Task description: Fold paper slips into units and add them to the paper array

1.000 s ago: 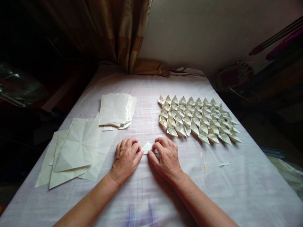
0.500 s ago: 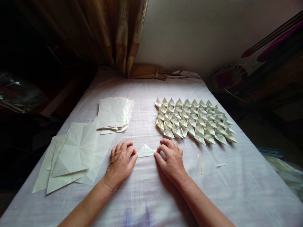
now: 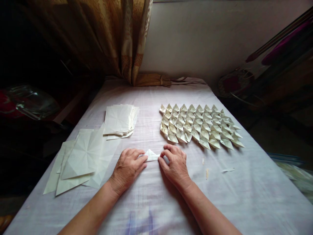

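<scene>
A small folded piece of white paper (image 3: 152, 156), peaked in the middle like a paper boat, lies on the cloth-covered table (image 3: 156, 195) between my hands. My left hand (image 3: 129, 164) is closed on its left end, thumb and fingers covering that part. At the right end, my right hand (image 3: 174, 161) pinches the paper between thumb and forefinger. Beyond my right hand stand rows of several folded paper boats (image 3: 198, 125) set close together.
Creased paper sheets (image 3: 81, 155) overlap at the left, with a stack of paper (image 3: 118, 119) behind them. Small paper scraps (image 3: 207, 174) lie right of my right hand. A brown curtain (image 3: 129, 42) hangs down to the table's far end.
My left hand has moved right along the folded paper and now covers more of its left end. My right hand keeps its pinch. The whole view has shifted slightly.
</scene>
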{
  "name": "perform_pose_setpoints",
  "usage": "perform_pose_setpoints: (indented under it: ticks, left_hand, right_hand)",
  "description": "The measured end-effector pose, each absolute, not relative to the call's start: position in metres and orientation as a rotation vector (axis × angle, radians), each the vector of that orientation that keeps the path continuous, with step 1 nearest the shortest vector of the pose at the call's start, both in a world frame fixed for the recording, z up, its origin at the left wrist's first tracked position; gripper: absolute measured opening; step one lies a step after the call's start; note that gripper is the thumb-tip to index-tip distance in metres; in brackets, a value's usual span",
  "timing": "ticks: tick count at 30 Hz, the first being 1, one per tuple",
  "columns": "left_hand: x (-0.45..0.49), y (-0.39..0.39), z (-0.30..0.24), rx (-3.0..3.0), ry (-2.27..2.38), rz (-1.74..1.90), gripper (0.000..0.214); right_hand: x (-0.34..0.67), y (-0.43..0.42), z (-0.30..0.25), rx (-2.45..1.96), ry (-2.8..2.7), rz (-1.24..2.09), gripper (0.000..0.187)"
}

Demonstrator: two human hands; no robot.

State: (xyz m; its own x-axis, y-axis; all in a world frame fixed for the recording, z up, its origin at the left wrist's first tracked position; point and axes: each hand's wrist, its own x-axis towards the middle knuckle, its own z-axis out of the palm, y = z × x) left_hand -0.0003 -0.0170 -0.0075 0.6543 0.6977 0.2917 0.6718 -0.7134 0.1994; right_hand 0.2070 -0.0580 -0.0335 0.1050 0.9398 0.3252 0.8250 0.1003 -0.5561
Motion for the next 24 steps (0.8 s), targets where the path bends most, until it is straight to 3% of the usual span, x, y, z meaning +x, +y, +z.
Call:
perform_pose_setpoints:
  ticks: [4,9,13,18,24]
  left_hand:
    - [0.011,-0.008,0.001,2.982,0.977,0.396,0.011]
    - [0.017,-0.001,0.007,3.174,0.856,0.319,0.026]
    - [0.016,-0.002,0.006,3.110,0.907,0.370,0.021]
    - [0.015,-0.003,0.008,2.459,1.137,0.609,0.013]
    - [0.012,0.023,0.006,1.484,1.095,0.678,0.025]
  right_hand:
    - [0.208,-0.059,-0.033,-1.701,-1.763,0.234,0.002]
    - [0.209,-0.058,-0.037,-1.592,-1.863,0.205,0.021]
    - [0.209,-0.053,-0.041,-1.499,-1.860,0.125,0.015]
    - [0.204,-0.050,-0.030,-1.404,-1.637,0.465,0.016]
    - [0.185,-0.025,-0.018,-1.289,-1.139,1.025,0.026]
